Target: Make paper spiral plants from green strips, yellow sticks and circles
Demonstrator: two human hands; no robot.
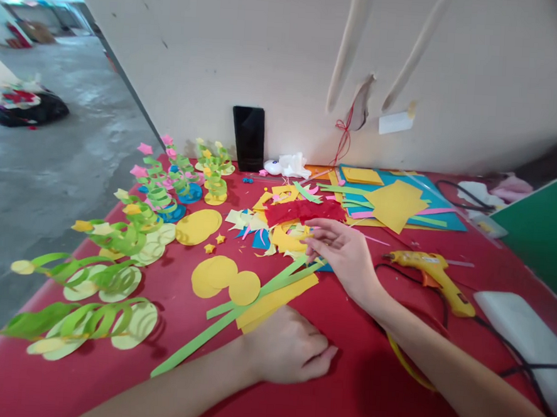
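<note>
My left hand (293,349) rests on the red tabletop at the lower centre, its fingers curled closed; anything inside them is hidden. Beside it lie yellow paper strips (275,306) and long light-green paper strips (199,342). My right hand (344,253) is over the front edge of a pile of paper scraps (283,237), close to the upper ends of the green strips. Its fingertips draw together in a pinch, and what they hold is too small to make out. Yellow paper circles (215,277) and two small yellow paper stars (214,244) lie left of the pile.
Curled green paper plants (99,276) on round bases line the left edge. A black phone (249,139) leans on the wall. At right are a yellow hot glue gun (432,274) with a cord, a white box (525,343), a green board (541,231) and coloured paper sheets (396,206).
</note>
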